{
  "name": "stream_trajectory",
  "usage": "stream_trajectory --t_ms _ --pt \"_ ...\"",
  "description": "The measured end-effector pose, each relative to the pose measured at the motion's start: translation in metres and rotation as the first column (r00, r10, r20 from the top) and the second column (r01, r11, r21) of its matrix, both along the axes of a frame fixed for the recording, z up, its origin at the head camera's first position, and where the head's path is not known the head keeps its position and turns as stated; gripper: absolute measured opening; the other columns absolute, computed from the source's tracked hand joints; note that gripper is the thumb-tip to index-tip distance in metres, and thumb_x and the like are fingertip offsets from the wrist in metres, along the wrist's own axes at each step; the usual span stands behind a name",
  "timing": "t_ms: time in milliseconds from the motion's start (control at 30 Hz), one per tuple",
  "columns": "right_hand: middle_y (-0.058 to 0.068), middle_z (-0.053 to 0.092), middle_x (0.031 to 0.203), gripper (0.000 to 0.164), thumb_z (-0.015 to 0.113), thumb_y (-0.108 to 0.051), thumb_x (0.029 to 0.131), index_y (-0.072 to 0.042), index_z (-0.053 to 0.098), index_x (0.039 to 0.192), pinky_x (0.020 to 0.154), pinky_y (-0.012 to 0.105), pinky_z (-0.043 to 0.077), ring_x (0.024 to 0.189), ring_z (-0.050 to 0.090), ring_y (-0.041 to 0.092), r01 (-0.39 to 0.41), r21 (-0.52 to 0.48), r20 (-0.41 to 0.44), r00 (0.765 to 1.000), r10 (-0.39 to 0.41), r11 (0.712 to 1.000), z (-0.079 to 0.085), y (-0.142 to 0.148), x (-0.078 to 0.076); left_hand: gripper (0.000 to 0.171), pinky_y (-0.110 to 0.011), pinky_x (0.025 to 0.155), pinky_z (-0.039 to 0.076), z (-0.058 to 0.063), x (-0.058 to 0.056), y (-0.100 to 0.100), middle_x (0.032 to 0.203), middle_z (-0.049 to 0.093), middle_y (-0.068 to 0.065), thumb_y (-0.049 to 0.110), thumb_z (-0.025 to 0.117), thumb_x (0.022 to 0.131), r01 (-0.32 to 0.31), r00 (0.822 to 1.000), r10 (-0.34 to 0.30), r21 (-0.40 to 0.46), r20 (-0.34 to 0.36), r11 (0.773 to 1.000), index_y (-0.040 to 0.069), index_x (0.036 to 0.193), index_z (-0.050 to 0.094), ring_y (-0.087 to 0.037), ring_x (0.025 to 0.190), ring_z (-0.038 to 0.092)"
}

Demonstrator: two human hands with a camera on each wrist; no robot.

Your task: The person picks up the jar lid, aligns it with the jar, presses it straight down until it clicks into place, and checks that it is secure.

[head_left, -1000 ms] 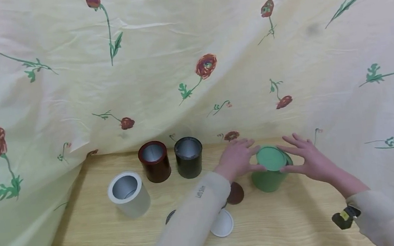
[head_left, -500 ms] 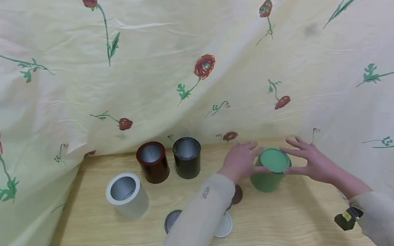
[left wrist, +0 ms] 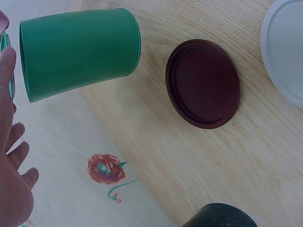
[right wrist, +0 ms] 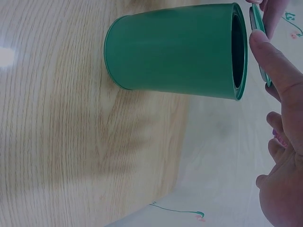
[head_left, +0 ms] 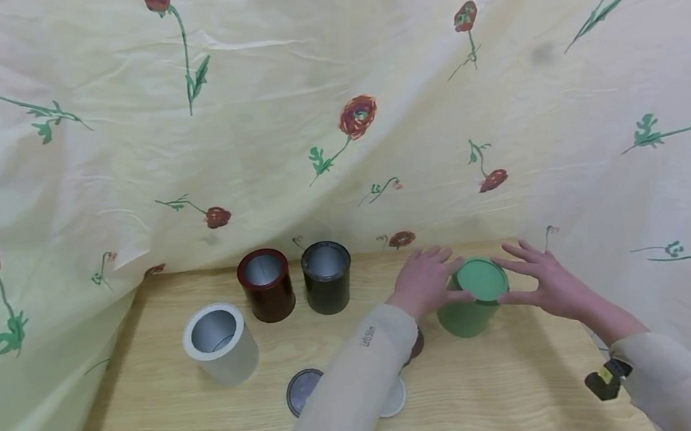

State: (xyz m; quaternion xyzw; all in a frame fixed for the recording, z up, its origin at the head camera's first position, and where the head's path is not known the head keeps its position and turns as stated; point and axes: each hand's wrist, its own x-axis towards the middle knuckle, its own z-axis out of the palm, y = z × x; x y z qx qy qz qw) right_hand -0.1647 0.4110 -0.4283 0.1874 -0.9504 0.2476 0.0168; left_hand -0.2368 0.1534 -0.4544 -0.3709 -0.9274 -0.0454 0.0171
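Observation:
On the right of the table stands an upright green can. Its green lid is pinched from both sides, by my left hand on the left edge and my right hand on the right. Thumb and forefinger of each hand are at the rim, the other fingers spread outward. Seen by the right wrist camera, the lid is held just above the can's mouth, a narrow gap between them. The left wrist view has the can's side wall and only the lid's edge.
A white can, a dark red can and a black can stand lidless on the left and back. A dark grey lid, a dark red lid and a white lid lie near my left forearm.
Both hands have brought the green lid slightly right, so it lies more squarely over the green can's mouth. The head view has shifted a little. The other cans have stayed put.

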Motion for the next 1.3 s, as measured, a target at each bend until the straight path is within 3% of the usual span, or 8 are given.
stream_trajectory --t_ms 367,600,1300 --pt "0.039 0.037 0.161 0.074 0.089 -0.029 0.087 0.002 0.060 0.148 0.114 0.088 -0.001 0.155 0.012 0.064 0.001 0.036 -0.003 1.000 -0.001 0.999 0.000 0.003 -0.002 0.083 -0.046 0.133 0.018 0.004 0.002 0.004 0.174 0.032 0.008 0.084 0.050 0.095 -0.020 1.000 0.020 -0.053 0.010 0.998 0.040 0.165 0.042 -0.016 0.163 0.024" --pt "0.038 0.042 0.158 0.074 0.090 -0.029 0.084 0.002 0.062 0.145 0.112 0.091 0.006 0.153 0.018 0.065 -0.013 0.081 -0.029 0.999 0.016 0.997 0.001 0.002 -0.006 0.082 -0.046 0.133 0.018 0.003 0.002 0.004 0.174 0.033 0.008 0.084 0.050 0.095 -0.031 0.999 0.032 -0.054 0.018 0.998 0.041 0.164 0.043 -0.016 0.163 0.024" --pt "0.034 0.043 0.160 0.074 0.089 -0.036 0.086 -0.001 0.064 0.146 0.112 0.090 0.008 0.154 0.020 0.062 -0.010 0.152 0.041 0.999 0.004 0.988 0.003 0.002 -0.013 0.080 -0.048 0.133 0.020 0.000 0.000 0.009 0.174 0.034 0.010 0.085 0.048 0.095 -0.049 0.998 0.053 -0.094 0.042 0.994 0.044 0.164 0.040 -0.014 0.162 0.025"
